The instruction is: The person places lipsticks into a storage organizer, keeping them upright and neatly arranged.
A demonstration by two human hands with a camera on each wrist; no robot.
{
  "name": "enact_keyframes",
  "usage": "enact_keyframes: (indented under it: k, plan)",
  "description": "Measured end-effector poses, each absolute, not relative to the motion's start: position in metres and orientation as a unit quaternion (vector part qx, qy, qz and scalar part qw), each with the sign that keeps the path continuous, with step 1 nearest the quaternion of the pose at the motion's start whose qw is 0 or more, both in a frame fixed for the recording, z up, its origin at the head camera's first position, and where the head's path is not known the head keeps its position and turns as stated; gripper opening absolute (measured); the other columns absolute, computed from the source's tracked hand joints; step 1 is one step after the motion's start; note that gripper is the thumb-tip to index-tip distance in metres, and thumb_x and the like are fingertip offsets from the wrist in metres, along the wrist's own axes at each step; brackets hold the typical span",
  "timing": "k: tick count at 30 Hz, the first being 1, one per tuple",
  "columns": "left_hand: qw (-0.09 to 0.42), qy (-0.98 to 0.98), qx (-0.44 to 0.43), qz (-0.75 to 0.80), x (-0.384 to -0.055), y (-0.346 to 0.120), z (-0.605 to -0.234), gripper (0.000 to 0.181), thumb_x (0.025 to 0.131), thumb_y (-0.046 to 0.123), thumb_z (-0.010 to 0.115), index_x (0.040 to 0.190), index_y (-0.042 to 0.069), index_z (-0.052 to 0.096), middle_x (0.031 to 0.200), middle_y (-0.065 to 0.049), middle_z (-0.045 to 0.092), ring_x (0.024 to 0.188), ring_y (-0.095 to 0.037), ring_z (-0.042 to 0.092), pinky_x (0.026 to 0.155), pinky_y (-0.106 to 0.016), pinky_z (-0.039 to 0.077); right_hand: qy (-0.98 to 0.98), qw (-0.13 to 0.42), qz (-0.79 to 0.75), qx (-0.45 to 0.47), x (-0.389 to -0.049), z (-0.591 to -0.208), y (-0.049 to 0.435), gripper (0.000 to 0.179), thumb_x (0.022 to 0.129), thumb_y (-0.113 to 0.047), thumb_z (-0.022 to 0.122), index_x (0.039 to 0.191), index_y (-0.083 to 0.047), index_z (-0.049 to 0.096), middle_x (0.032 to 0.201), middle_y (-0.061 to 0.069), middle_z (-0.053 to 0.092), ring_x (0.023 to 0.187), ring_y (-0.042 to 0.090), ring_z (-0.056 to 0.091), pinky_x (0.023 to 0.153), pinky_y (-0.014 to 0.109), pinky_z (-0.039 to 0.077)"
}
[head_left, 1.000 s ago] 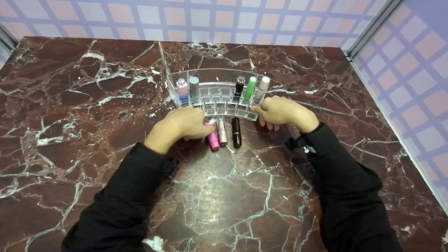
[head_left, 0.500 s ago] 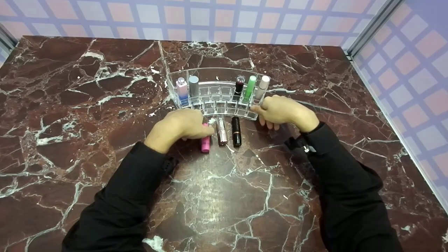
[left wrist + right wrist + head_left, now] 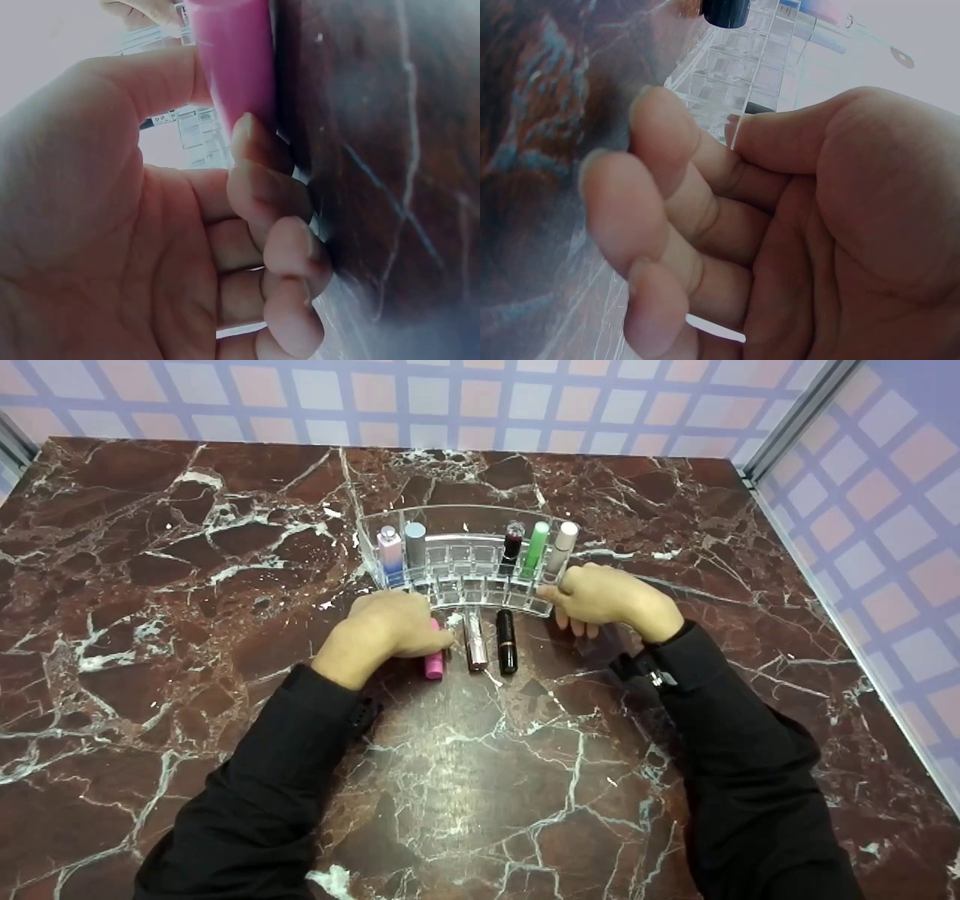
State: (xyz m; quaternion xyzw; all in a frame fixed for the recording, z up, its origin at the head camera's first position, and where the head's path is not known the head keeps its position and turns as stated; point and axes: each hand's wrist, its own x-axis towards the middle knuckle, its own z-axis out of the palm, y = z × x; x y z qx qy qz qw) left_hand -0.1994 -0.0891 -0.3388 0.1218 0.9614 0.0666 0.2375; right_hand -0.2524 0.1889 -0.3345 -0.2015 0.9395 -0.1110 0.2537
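Note:
My left hand (image 3: 382, 626) pinches a pink lipstick tube (image 3: 433, 666) just in front of a clear, curved lipstick organizer (image 3: 480, 599). The left wrist view has the pink tube between thumb and index finger, close to the tabletop, with the other fingers curled below. At the organizer's right front corner, my right hand (image 3: 606, 596) grips the clear wall between thumb and index finger, the remaining fingers bent loosely, as the right wrist view shows. A silver-pink lipstick (image 3: 476, 643) and a black lipstick (image 3: 507, 642) lie on the table between the hands.
Standing in the organizer are a pink-and-blue tube (image 3: 390, 556), a grey tube (image 3: 415, 546), a dark red and black one (image 3: 512, 549), a green one (image 3: 535, 546) and a whitish one (image 3: 563, 546). A checkered wall (image 3: 465, 405) borders the marbled table (image 3: 480, 780).
The pink lipstick has swung from a slant to nearly straight and shifted left, away from the silver-pink one, in my left hand. My right hand stays at the organizer's corner.

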Motion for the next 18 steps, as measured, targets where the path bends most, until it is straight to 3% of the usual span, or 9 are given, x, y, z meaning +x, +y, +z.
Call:
enact_keyframes:
  k: [8,12,18]
  plan:
    - [0.245,0.962,0.106,0.061,-0.2007,-0.0869,-0.3405,0.061,0.108,0.057,0.031,0.091,0.009,0.064,0.126,-0.021,0.065,0.094,-0.03,0.064,0.076,-0.044,0.056,0.939,0.256,-0.108,-0.205,-0.253,-0.3345,0.1896,0.058,0.113,-0.044,0.036,0.085,-0.007,0.071,0.067,0.006,0.071,0.057,0.022,0.07,0.097,0.05,0.052]
    - [0.241,0.964,0.096,0.066,-0.2007,-0.0863,-0.3407,0.059,0.11,0.049,0.026,0.089,0.008,0.063,0.12,-0.022,0.065,0.088,-0.028,0.062,0.075,-0.043,0.055,0.938,0.256,-0.111,-0.204,-0.2525,-0.3337,0.1892,0.058,0.113,-0.044,0.037,0.085,-0.007,0.071,0.067,0.006,0.071,0.057,0.021,0.07,0.094,0.049,0.054]
    - [0.239,0.963,0.11,0.066,-0.2015,-0.0879,-0.3413,0.047,0.106,0.043,0.035,0.078,0.012,0.057,0.1,-0.015,0.065,0.077,-0.023,0.056,0.066,-0.037,0.05,0.939,0.251,-0.107,-0.211,-0.2522,-0.3338,0.1887,0.058,0.113,-0.043,0.036,0.084,-0.006,0.071,0.067,0.006,0.071,0.055,0.021,0.068,0.096,0.05,0.053]
